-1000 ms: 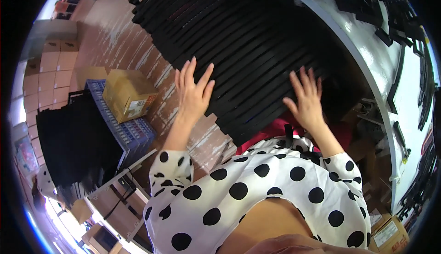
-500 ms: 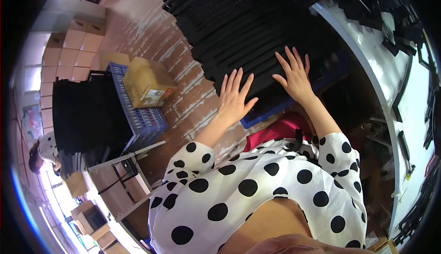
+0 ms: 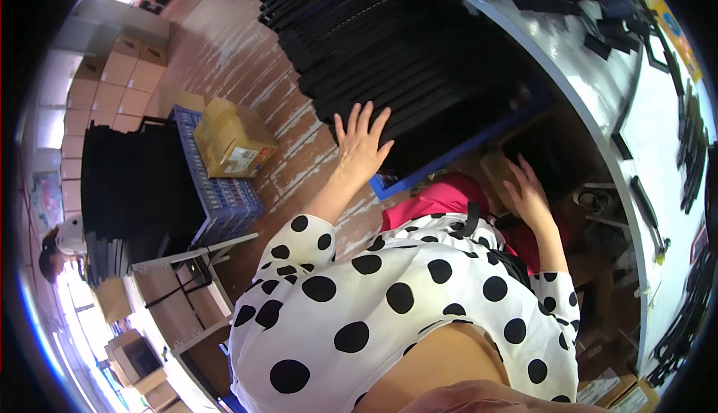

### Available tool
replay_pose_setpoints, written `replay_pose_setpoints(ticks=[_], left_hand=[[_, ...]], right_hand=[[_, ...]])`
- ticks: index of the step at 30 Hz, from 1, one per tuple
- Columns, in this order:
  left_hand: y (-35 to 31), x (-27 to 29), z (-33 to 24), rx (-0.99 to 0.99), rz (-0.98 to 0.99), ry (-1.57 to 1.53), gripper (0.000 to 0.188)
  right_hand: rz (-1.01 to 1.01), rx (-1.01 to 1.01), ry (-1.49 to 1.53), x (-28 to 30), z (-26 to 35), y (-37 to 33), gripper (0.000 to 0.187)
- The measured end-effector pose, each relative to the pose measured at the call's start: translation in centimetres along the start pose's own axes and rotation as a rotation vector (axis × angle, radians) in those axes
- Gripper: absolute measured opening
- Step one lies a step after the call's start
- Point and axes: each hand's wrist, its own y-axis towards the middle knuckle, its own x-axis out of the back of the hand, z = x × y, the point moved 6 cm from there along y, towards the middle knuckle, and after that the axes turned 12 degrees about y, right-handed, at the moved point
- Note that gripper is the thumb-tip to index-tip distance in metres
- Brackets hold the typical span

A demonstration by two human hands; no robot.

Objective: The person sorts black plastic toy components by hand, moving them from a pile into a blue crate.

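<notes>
Black strips [image 3: 396, 69] lie in close rows across blue crate [image 3: 407, 180]; looks well filled, remainder unclear. Left hand [image 3: 359, 150] spread over crate's near-left edge, contact uncertain. Right hand [image 3: 531, 196] right of crate, fingers loosely parted, seemingly empty. White table [image 3: 662, 136] farther right.

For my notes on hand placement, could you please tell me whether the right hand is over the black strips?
No, the right hand is on the near side of the blue edge bordering the black strips.
</notes>
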Motion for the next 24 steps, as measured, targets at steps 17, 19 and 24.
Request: replay_pose_setpoints(ticks=[17,19,24], left_hand=[[6.2,-3.0,-0.4,0.243,0.160,-0.025,0.088],[6.9,-2.0,-0.4,0.270,0.105,0.022,0.089],[5.2,-4.2,1.9,0.352,0.136,-0.009,0.093]], right_hand=[[-0.100,-0.475,-0.166,-3.8,-14.3,-10.1,0.030],[-0.141,-0.503,-0.180,-3.8,-14.7,-10.0,0.030],[0.041,-0.365,-0.228,-5.5,-14.5,-9.3,0.033]])
